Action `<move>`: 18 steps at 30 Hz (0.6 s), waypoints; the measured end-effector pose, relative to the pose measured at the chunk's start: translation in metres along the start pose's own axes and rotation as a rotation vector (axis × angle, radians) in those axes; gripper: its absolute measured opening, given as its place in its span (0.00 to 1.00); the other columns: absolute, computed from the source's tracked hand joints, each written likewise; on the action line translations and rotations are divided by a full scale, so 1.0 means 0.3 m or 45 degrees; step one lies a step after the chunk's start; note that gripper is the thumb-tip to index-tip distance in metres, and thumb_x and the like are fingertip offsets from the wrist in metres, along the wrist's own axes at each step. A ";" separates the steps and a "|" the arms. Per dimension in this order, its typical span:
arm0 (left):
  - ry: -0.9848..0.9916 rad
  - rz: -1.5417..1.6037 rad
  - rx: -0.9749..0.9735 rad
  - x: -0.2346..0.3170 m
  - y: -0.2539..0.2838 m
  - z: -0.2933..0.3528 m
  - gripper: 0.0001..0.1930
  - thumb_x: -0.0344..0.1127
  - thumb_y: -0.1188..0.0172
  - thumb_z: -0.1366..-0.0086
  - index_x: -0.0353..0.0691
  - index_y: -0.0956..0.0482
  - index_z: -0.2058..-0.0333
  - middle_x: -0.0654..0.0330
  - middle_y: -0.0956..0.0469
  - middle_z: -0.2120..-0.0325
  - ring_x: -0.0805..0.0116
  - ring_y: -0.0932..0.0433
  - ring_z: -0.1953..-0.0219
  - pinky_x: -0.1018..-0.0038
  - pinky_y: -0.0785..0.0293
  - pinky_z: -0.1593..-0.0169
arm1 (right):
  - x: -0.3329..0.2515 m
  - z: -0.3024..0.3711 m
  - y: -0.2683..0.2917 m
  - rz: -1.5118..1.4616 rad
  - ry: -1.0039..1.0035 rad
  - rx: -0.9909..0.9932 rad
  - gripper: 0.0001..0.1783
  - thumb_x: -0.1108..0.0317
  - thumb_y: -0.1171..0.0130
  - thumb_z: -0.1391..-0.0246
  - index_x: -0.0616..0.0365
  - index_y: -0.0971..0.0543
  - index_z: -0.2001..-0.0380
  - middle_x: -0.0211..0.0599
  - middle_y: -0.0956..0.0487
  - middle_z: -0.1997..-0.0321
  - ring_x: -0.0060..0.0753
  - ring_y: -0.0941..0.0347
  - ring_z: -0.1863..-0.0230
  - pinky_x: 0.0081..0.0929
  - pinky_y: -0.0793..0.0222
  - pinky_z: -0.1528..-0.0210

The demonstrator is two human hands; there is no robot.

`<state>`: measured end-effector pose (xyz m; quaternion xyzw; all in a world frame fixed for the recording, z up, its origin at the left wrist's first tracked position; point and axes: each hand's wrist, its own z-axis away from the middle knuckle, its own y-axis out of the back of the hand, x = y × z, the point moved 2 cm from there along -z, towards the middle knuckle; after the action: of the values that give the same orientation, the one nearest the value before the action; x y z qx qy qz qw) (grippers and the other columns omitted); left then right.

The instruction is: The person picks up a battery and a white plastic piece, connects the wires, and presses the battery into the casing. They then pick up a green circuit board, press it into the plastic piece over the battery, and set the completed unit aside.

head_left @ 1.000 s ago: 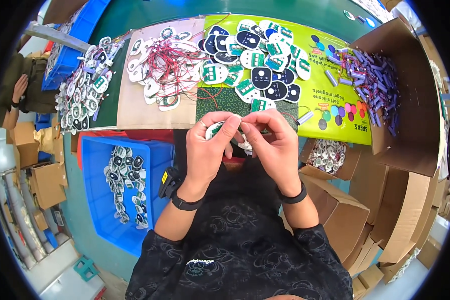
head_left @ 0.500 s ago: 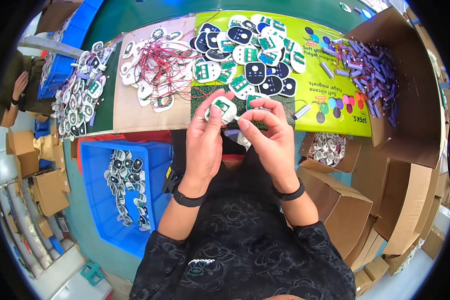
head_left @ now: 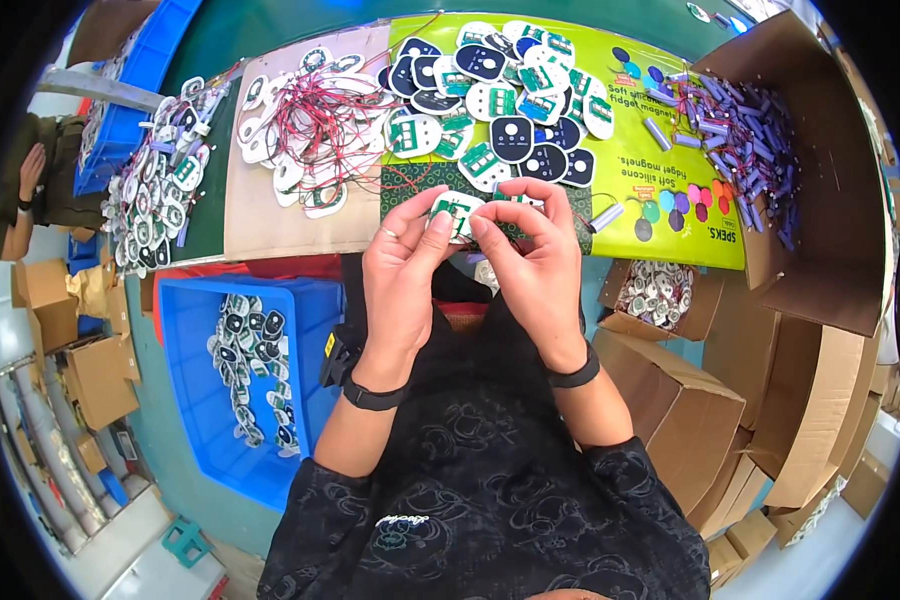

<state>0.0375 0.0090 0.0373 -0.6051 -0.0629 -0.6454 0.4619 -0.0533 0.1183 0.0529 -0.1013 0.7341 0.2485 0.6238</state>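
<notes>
One small green-and-white part [head_left: 457,212], apparently pinched between two hands: left hand [head_left: 402,262], right hand [head_left: 532,255].

The small part [head_left: 457,212] pinched between the left hand [head_left: 402,268] and right hand [head_left: 536,262] was white with a green face. Both wrists wore black bands [head_left: 375,397], and the sleeves [head_left: 490,500] were black with a faint tone-on-tone figure. The tabletop [head_left: 270,40] was dark green, overlaid by a tan cardboard sheet [head_left: 260,215] and a lime-green printed sheet [head_left: 670,215] with coloured dots. Heaped parts [head_left: 500,100] were white, navy and green; wires [head_left: 320,115] were red. The crate [head_left: 195,380] was bright blue, the small cylinders [head_left: 740,130] purple, the boxes [head_left: 670,400] brown.
</notes>
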 end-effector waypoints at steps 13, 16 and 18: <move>-0.073 -0.214 -0.034 0.013 0.015 0.001 0.16 0.26 0.40 0.30 0.30 0.23 0.45 0.52 0.17 0.53 0.69 0.17 0.54 0.71 0.16 0.51 | 0.028 -0.011 -0.016 -0.066 0.057 -0.032 0.06 0.75 0.31 0.48 0.62 0.15 0.65 0.36 0.24 0.49 0.30 0.22 0.58 0.24 0.25 0.60; -0.081 -0.242 -0.055 0.015 0.020 -0.015 0.16 0.24 0.40 0.31 0.30 0.24 0.45 0.52 0.17 0.53 0.69 0.17 0.54 0.70 0.15 0.51 | 0.035 -0.018 -0.028 -0.129 0.194 -0.017 0.06 0.79 0.33 0.48 0.64 0.15 0.65 0.35 0.21 0.48 0.27 0.20 0.61 0.23 0.24 0.60; -0.068 -0.240 -0.072 0.016 0.016 -0.018 0.17 0.25 0.40 0.31 0.30 0.24 0.45 0.53 0.17 0.53 0.69 0.17 0.54 0.71 0.15 0.51 | 0.024 -0.023 -0.018 -0.126 0.180 -0.016 0.06 0.80 0.34 0.48 0.65 0.15 0.65 0.34 0.19 0.50 0.27 0.19 0.59 0.25 0.23 0.58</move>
<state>0.0375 0.0004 0.0376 -0.6265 -0.1135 -0.6710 0.3801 -0.0582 0.1115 0.0454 -0.1588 0.7687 0.2142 0.5813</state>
